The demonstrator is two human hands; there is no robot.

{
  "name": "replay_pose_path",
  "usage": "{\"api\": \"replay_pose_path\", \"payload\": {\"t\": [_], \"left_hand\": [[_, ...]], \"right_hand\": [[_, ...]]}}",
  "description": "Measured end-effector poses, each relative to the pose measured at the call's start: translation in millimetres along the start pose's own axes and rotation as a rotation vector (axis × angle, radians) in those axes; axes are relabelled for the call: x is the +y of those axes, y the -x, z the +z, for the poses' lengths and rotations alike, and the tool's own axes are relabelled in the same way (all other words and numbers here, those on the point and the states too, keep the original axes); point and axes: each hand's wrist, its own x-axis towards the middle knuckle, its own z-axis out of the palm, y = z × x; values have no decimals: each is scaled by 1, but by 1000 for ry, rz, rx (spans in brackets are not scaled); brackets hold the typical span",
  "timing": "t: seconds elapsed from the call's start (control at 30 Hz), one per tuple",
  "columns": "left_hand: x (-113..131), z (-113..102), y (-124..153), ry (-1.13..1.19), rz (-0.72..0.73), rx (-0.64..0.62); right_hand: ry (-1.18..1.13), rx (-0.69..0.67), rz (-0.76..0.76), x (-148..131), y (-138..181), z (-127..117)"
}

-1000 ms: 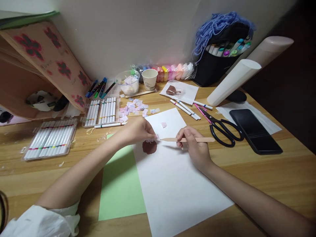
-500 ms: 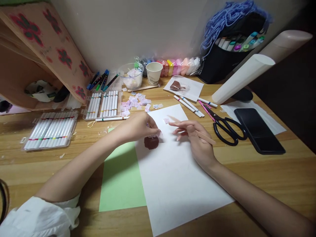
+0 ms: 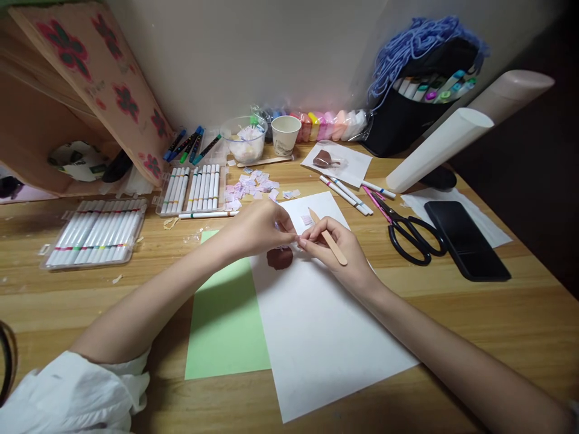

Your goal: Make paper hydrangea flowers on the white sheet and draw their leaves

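Note:
My left hand is closed, pinching something small that its fingers mostly hide. It hovers over the top part of a white sheet of paper, just above a flat, dark brown clay-like lump. My right hand holds a wooden craft stick, tilted between its fingers. Its thumb and index finger meet my left fingertips over the paper. A small printed paper scrap lies on the sheet near the stick's far end. Green paper shows from under the white sheet's left side.
Torn pastel paper bits are scattered behind my left hand. Marker cases stand on the left. Black-handled scissors and a phone lie to the right. At the back are a paper cup, a plastic tub and packed coloured clay.
My right hand has moved left, and its thumb and index finger now touch my left fingertips. The craft stick has turned steeper. The view has shifted slightly.

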Motion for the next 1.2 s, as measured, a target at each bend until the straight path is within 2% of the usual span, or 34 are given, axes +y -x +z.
{"api": "replay_pose_path", "payload": {"t": [0.23,0.4,0.53,0.63,0.77,0.9,1.2], "left_hand": [[-3,0,-1,-11,-11,-37],[-3,-1,-2,13,-28,-154],[-2,3,-2,-6,-34,-175],[-2,7,-1,-25,-40,-184],[-3,9,-1,-25,-56,-168],[-4,10,-2,-56,-65,-146],[-2,12,-2,-106,-65,-105]], "right_hand": [[-26,-31,9,2,2,4],[61,-41,-19,7,2,1],[148,-67,-41,9,2,-1],[197,-27,-60,7,5,-1],[17,44,-170,5,8,-7],[-119,-14,-270,10,8,-17],[0,-80,-130,18,5,-15]]}}
